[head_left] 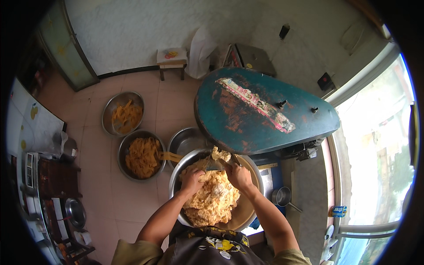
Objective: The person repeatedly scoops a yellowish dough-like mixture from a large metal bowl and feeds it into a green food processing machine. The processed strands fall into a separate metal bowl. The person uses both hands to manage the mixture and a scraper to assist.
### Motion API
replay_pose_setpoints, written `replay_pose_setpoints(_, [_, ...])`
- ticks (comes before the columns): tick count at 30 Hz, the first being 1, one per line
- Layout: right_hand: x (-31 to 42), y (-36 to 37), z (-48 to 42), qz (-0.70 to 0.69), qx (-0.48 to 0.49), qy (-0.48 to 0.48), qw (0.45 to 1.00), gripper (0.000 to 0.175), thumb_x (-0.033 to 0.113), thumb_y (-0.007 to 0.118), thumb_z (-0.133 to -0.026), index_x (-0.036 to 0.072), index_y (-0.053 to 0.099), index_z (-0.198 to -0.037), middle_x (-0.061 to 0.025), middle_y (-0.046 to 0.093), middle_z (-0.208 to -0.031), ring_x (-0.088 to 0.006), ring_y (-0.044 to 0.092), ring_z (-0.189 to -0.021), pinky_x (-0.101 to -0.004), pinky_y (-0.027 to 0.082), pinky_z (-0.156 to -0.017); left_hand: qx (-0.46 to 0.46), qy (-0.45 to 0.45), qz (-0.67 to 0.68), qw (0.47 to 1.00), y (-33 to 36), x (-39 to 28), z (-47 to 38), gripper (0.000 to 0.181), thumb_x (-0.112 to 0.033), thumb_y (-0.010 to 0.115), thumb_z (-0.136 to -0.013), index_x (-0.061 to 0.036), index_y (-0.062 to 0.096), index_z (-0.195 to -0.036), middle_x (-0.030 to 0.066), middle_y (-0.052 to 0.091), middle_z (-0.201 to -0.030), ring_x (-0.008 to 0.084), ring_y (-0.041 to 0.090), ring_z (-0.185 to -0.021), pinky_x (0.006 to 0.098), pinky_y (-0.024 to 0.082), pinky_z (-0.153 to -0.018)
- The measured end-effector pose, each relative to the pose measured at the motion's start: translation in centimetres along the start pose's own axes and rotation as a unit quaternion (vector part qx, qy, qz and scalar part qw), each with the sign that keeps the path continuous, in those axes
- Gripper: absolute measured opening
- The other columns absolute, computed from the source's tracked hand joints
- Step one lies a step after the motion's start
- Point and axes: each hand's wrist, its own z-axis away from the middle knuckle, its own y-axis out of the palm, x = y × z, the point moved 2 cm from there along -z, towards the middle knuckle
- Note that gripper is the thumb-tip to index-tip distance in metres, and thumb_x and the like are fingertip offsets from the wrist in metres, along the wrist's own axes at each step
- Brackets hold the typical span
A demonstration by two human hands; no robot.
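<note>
A large steel bowl (258, 212) holds a rough, pale yellow mass of dough (213, 198), with a whitish floury patch near its middle. My left hand (192, 181) lies with bent fingers on the dough's left upper part; its fingertips are partly hidden. In my right hand (239, 175) is the handle of a broad-bladed metal tool (215, 164), over the far part of the bowl. A lump of dough (220, 154) sits at the blade's far edge, under the rim of a teal machine housing (265, 109).
Orange-yellow strips of dough lie in two steel bowls (162, 169) (105, 116) on the tiled floor at left. Some strips (170, 156) reach across to another steel basin (188, 140). A steel saucepan (281, 196) stands at right. Near the far wall is a small stool (172, 62).
</note>
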Motion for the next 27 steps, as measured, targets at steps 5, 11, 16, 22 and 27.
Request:
replay_pose_setpoints(5, [-0.2, 0.4, -2.1, 0.040, -0.038, 0.015, 0.998, 0.031, 0.035, 0.047, -0.103, 0.025, 0.066, -0.126, -0.0241, 0.068, -0.076, -0.0413, 0.067, -0.064, -0.0509, 0.055, -0.054, 0.014, 0.032, 0.027, 0.999, 0.1, -0.1, 1.4, 0.038, 0.001, 0.076, -0.068, -0.0054, 0.068, -0.105, 0.0117, 0.064, -0.108, 0.0362, 0.058, -0.108, 0.0443, 0.049, -0.091])
replay_pose_setpoints(11, [1.7, 0.3, 0.0, -0.013, -0.003, -0.024, 1.000, 0.034, 0.037, 0.045, -0.102, 0.024, 0.067, -0.125, -0.0269, 0.068, -0.081, -0.0455, 0.067, -0.070, -0.0557, 0.056, -0.063, -0.003, 0.015, 0.051, 0.999, -0.5, -1.0, 3.4, 0.036, 0.009, 0.071, -0.068, -0.0045, 0.067, -0.101, 0.0111, 0.062, -0.103, 0.0354, 0.057, -0.105, 0.0436, 0.049, -0.089])
replay_pose_setpoints(16, [1.6, 0.1, -2.9, -0.004, -0.025, 0.014, 1.000, 0.041, 0.042, 0.042, -0.102, 0.014, 0.065, -0.122, -0.0288, 0.069, -0.088, -0.0470, 0.068, -0.074, -0.0559, 0.055, -0.064, -0.002, 0.060, 0.050, 0.997, -2.5, -3.1, 4.1, 0.034, 0.010, 0.067, -0.067, -0.0039, 0.067, -0.098, 0.0104, 0.062, -0.101, 0.0349, 0.057, -0.103, 0.0437, 0.049, -0.087])
replay_pose_setpoints(22, [1.3, 0.8, -3.0, 0.028, 0.018, 0.030, 0.999, 0.039, 0.036, 0.046, -0.101, 0.013, 0.064, -0.127, -0.0286, 0.069, -0.090, -0.0471, 0.068, -0.078, -0.0563, 0.055, -0.073, 0.054, 0.055, 0.108, 0.991, -2.4, -7.1, 7.2, 0.037, 0.007, 0.067, -0.070, -0.0013, 0.062, -0.106, 0.0134, 0.058, -0.105, 0.0346, 0.056, -0.106, 0.0449, 0.048, -0.091])
replay_pose_setpoints(27, [2.4, -0.4, -4.2, 0.053, 0.001, -0.023, 0.998, 0.037, 0.034, 0.044, -0.103, 0.026, 0.060, -0.135, -0.0286, 0.069, -0.083, -0.0441, 0.069, -0.077, -0.0534, 0.056, -0.069, 0.036, 0.057, 0.135, 0.989, -2.7, -6.3, 6.7, 0.051, -0.001, 0.074, -0.072, -0.0010, 0.057, -0.120, 0.0194, 0.056, -0.110, 0.0348, 0.058, -0.104, 0.0408, 0.049, -0.092])
